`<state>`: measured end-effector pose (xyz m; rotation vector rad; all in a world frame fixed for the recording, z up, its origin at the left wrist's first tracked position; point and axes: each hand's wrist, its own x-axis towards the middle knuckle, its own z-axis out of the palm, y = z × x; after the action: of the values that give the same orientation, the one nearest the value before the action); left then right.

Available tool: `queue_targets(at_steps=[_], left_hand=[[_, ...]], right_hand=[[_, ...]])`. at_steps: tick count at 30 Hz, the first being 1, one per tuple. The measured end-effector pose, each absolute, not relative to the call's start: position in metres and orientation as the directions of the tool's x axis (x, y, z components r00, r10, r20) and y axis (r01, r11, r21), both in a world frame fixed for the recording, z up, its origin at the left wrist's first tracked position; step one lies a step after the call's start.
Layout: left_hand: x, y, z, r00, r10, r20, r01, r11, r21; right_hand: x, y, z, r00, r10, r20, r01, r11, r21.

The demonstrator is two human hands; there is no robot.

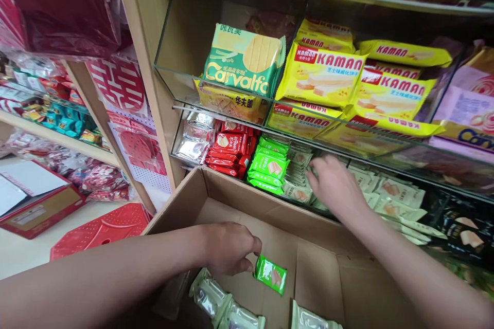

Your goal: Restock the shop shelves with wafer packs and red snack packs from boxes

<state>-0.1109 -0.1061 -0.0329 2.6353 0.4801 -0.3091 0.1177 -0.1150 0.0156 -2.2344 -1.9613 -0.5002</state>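
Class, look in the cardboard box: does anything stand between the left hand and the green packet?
Nothing visible does: the left hand is right beside the green packet, though whether they touch is unclear.

Cardboard box (pixel 266 211) cut off at bottom, pale packet (pixel 313 318) cropped below, right hand (pixel 336 182) hiding its palm

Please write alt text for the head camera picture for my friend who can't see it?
A person's left hand is close to a green packet in a cardboard box, while the right hand reaches among pale packets shelved behind it. Yellow KAMAN packs sit above.
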Motion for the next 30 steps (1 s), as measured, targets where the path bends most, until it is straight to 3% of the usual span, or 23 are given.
queue_targets(at_steps=[2,4,6,8,11,15,19,22,26,28,30], left_hand=[[-0.112,-0.106,-0.034,0.914,0.272,-0.302,0.380,-0.836,0.395],[-0.111,-0.107,-0.034,0.911,0.249,-0.329,0.375,-0.833,0.407],[-0.110,-0.110,-0.034,0.905,0.221,-0.364,0.372,-0.826,0.424],[-0.108,-0.113,-0.034,0.895,0.197,-0.400,0.375,-0.817,0.437],[-0.106,-0.117,-0.035,0.882,0.175,-0.437,0.377,-0.819,0.433],[-0.104,-0.118,-0.037,0.873,0.179,-0.454,0.395,-0.806,0.442],[-0.103,-0.117,-0.035,0.893,0.210,-0.399,0.402,-0.771,0.494],[-0.100,-0.118,-0.034,0.916,0.286,-0.282,0.401,-0.699,0.592],[-0.093,-0.122,-0.031,0.929,0.311,-0.200,0.330,-0.453,0.828],[-0.088,-0.123,-0.030,0.933,0.317,-0.171,0.272,-0.310,0.911],[-0.085,-0.123,-0.030,0.913,0.384,-0.141,0.222,-0.176,0.959]], right_hand=[[0.103,-0.162,0.002,-0.122,0.957,0.265,0.992,0.114,0.046],[0.093,-0.204,-0.026,-0.290,0.957,0.021,0.949,0.290,-0.122],[0.091,-0.234,-0.064,-0.245,0.940,-0.237,0.949,0.182,-0.258],[0.096,-0.252,-0.102,-0.105,0.874,-0.475,0.969,-0.016,-0.245],[0.110,-0.262,-0.141,0.014,0.794,-0.607,0.954,-0.193,-0.231],[0.119,-0.264,-0.151,0.038,0.786,-0.617,0.943,-0.232,-0.237],[0.118,-0.260,-0.134,-0.053,0.821,-0.569,0.962,-0.110,-0.249],[0.114,-0.250,-0.106,-0.161,0.889,-0.429,0.912,-0.032,-0.409],[0.094,-0.231,-0.059,-0.272,0.946,-0.178,0.810,0.125,-0.572],[0.083,-0.223,-0.045,-0.203,0.978,-0.053,0.742,0.118,-0.660],[0.075,-0.217,-0.041,-0.014,1.000,0.023,0.651,0.027,-0.759]])
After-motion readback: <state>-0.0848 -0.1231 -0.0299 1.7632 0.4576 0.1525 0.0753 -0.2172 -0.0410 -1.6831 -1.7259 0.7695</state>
